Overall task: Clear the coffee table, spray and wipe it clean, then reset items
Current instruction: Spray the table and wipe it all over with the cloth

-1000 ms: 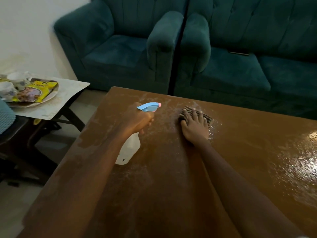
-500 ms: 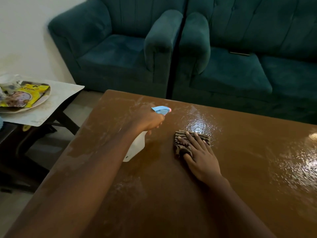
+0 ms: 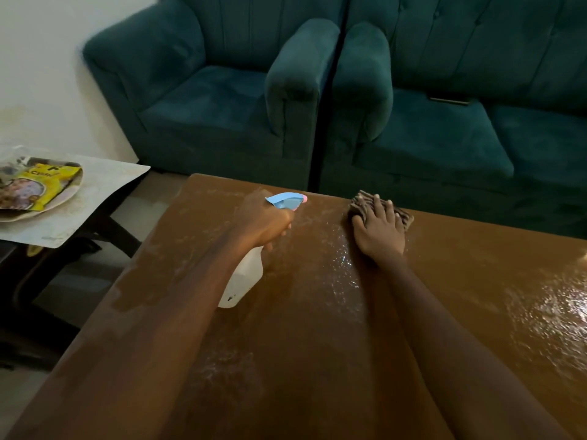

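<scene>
Straight ahead of you a teal velvet armchair [image 3: 203, 100] stands close against a matching sofa [image 3: 444, 134], their padded arms side by side with only a dark slit between them. To your left a plain pale wall [image 3: 47, 74], faintly stained low down, runs behind the armchair. Near it a small side table [image 3: 104, 188] with a pale top and dark crossed legs stands on a light floor [image 3: 143, 201]. The room is dim.
</scene>
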Action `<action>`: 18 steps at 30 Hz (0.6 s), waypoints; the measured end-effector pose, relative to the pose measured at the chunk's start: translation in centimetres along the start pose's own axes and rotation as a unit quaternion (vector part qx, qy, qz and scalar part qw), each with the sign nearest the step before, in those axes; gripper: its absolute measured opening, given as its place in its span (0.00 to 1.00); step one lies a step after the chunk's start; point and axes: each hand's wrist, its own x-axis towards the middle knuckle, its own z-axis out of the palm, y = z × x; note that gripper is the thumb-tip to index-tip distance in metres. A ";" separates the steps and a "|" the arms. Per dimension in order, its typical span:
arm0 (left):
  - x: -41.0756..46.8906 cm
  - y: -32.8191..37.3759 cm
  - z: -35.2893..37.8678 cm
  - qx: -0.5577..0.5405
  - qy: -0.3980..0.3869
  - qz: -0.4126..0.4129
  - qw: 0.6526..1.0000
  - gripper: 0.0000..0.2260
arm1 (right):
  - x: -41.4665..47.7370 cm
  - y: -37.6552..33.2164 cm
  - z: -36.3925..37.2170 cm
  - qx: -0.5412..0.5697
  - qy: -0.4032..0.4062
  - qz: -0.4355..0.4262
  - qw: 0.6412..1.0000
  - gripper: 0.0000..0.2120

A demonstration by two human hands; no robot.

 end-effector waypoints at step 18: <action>-0.6 -0.2 0.0 -0.029 0.072 -0.034 0.996 0.13 | 0.1 0.3 0.2 -0.006 -0.008 -0.025 1.000 0.27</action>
